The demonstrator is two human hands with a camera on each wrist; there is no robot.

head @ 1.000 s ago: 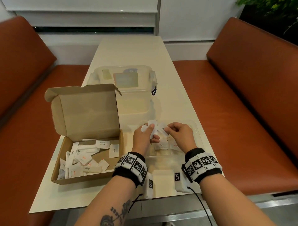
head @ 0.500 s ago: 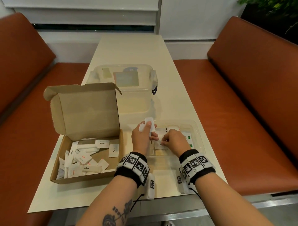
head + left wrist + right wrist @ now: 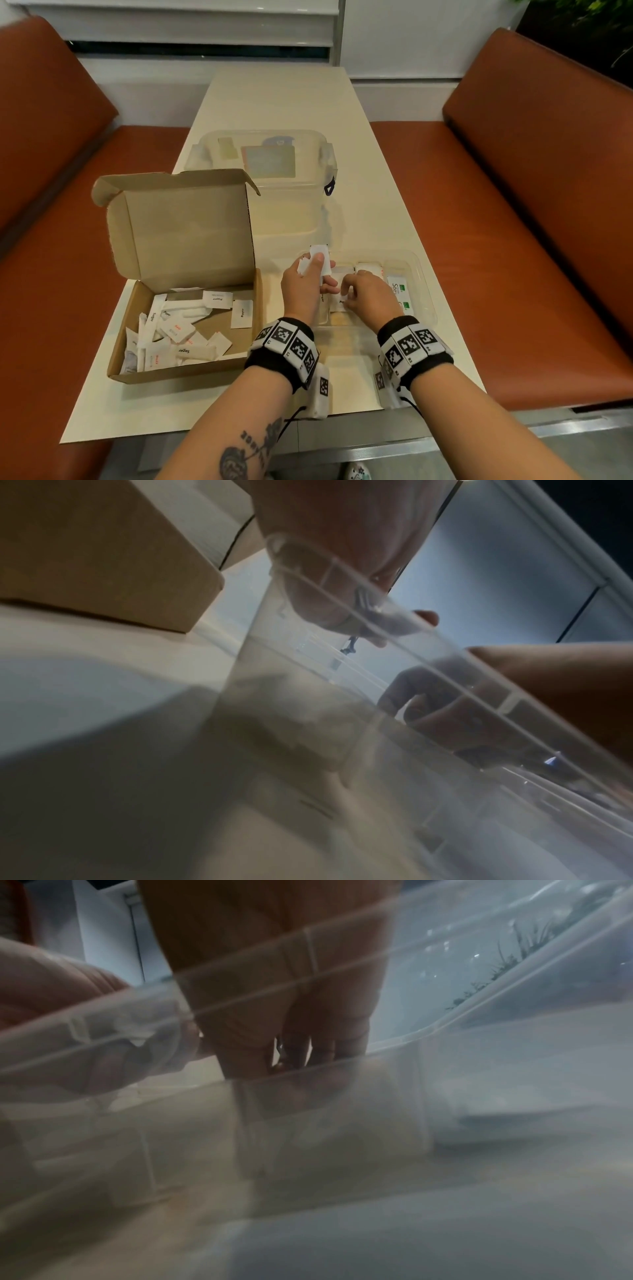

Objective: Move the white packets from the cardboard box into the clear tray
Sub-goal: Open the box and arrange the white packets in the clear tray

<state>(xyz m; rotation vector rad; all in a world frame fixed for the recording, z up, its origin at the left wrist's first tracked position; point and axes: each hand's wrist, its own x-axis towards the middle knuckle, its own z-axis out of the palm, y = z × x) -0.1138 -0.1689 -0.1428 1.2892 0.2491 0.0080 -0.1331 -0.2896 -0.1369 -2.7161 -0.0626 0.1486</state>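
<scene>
Several white packets [image 3: 320, 262] sit gripped in the left hand [image 3: 305, 289], fanned above the clear tray [image 3: 423, 294]; the right hand [image 3: 368, 298], fingers curled, presses one packet down into a tray compartment beneath it. Judged step: placing packets one at a time. Next, the right hand likely needs to pinch another from the left. Many packets remain in the cardboard box [image 3: 185, 371], just left of the left hand.

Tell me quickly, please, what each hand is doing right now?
Left hand: grips several small white paper packets above the clear plastic tray.
Right hand: fingers curled down into the tray; grip cannot be told.
</scene>
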